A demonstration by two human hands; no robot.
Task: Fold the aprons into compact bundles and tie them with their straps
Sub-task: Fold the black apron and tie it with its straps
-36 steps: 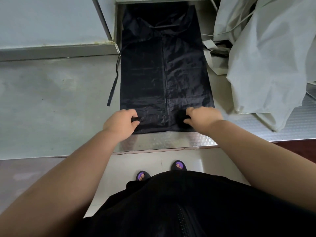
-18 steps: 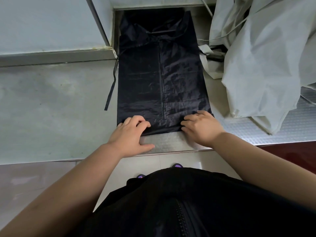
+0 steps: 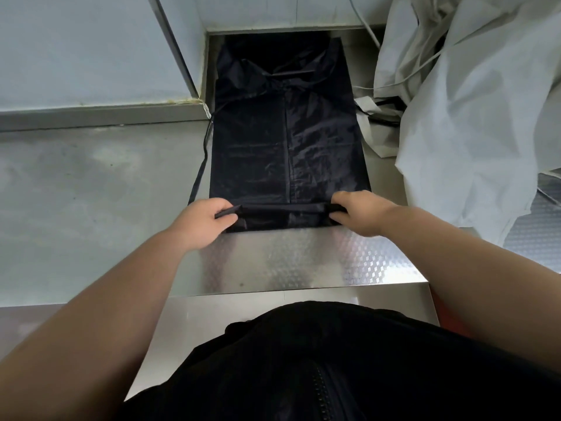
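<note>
- A grey metal desk (image 3: 91,192) fills the middle of the frame, smooth at the left and diamond-embossed along the near edge. A pale wall panel (image 3: 76,47) stands on it in the upper left.
- One thin black strap (image 3: 202,161) trails down the desk just left of centre, along the apron's left edge.
- The left hand (image 3: 203,221), left of centre, has its fingers curled round the left end of the apron's turned-up near hem, pinching it.
- One black apron (image 3: 288,141) lies flat on the desk, running from the top centre of the frame down to the two hands. Its near edge is folded into a narrow band stretched between them.
- The right hand (image 3: 361,212), right of centre, grips the right end of that same band with curled fingers.
- One heap of pale grey cloth (image 3: 470,117) takes up the upper right, just beside the apron's right edge.
- The person's dark zipped garment (image 3: 334,366) fills the bottom centre.
</note>
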